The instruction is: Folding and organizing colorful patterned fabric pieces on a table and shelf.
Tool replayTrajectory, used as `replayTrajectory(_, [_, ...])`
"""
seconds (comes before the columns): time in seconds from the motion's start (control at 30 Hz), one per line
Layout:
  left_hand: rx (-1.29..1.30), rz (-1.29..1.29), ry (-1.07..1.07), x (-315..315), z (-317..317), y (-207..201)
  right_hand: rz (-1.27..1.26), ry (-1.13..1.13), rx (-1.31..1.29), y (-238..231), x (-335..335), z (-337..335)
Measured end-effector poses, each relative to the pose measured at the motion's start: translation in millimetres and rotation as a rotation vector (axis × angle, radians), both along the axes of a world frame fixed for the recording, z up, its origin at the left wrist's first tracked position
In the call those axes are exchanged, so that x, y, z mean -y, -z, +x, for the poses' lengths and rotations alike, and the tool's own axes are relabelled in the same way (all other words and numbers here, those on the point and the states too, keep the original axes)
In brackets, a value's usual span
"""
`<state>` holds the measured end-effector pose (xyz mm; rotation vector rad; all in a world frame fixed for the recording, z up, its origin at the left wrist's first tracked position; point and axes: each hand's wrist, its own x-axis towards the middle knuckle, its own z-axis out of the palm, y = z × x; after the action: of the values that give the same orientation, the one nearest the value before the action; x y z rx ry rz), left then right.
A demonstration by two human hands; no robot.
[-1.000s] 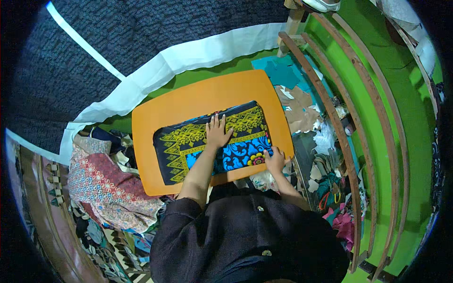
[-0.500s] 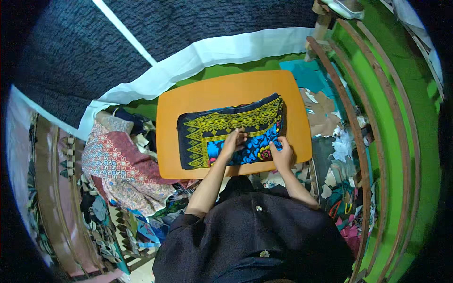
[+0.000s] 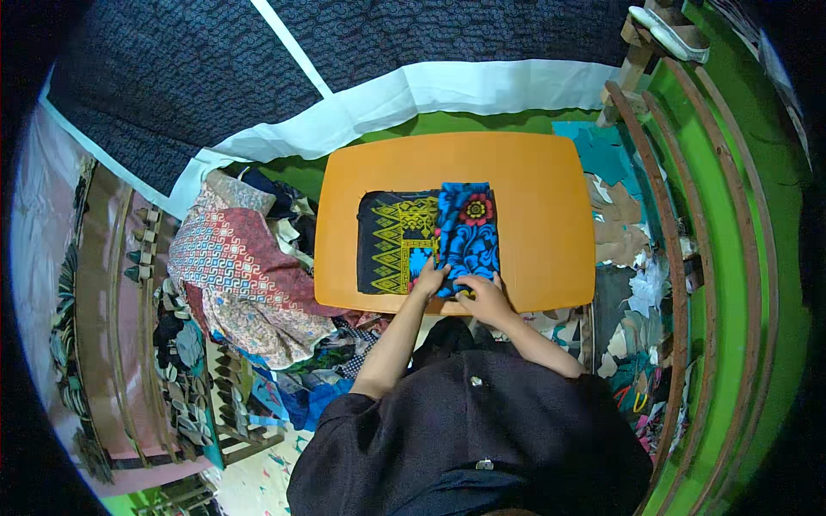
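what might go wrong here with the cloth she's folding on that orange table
The folded blue flap is pinned only at its near edge by the left hand and right hand, so its far end may spring open or lie skewed over the black and yellow cloth. That cloth sits close to the near edge of the orange table; a tug toward the body might drag it off. It could then land in the heap of patterned fabrics beside the table and get mixed up.
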<state>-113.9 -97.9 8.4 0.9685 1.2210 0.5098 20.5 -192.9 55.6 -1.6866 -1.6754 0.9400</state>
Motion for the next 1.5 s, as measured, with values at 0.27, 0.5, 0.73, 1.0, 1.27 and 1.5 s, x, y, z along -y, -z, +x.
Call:
replayTrajectory(0.27, [0.306,-0.136,-0.024,-8,-4,11,0.123,0.139,0.378,17,-44,29])
replayTrajectory(0.5, [-0.287,0.391,-0.080,5,-21,77,0.296,-0.145,0.688,13,-118,-3])
replayTrajectory(0.73, [-0.305,0.615,-0.140,30,-21,8,0.142,-0.138,0.726,60,-128,-9])
replayTrajectory(1.0, [-0.636,1.146,0.156,19,6,-25,0.410,0.265,0.318,38,-131,18])
replayTrajectory(1.27, [-0.997,0.901,0.359,26,8,15,-0.166,0.629,0.386,47,-67,30])
replayTrajectory(1.5, [-0.976,0.854,0.411,20,11,20,-0.086,0.526,0.210,70,-60,36])
